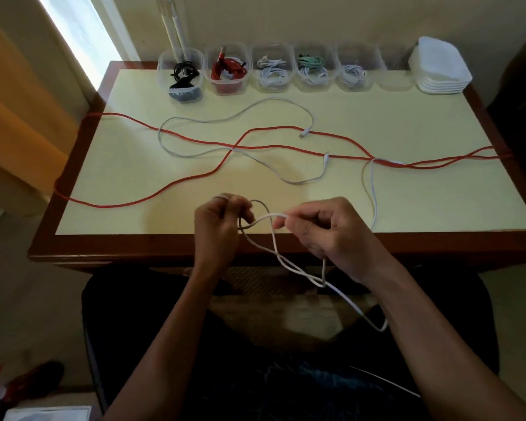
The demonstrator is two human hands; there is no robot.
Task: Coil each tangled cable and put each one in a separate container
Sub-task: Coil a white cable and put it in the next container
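Left hand [217, 226] curled round a small loop of the white cable [281, 262], right hand [325, 229] pinching the same cable beside it, just above the worktop's [128, 177] near edge. Beyond, sprawled across the worktop, a long red cable [195, 139] crossing a second white cable [225, 120]. Along the far edge, a row of clear containers [395, 68], five holding coiled cables, beside stacked lids [441, 71].

Both forearms are bare to the elbow, without sleeves; the lap [255, 344] is clothed in dark fabric.
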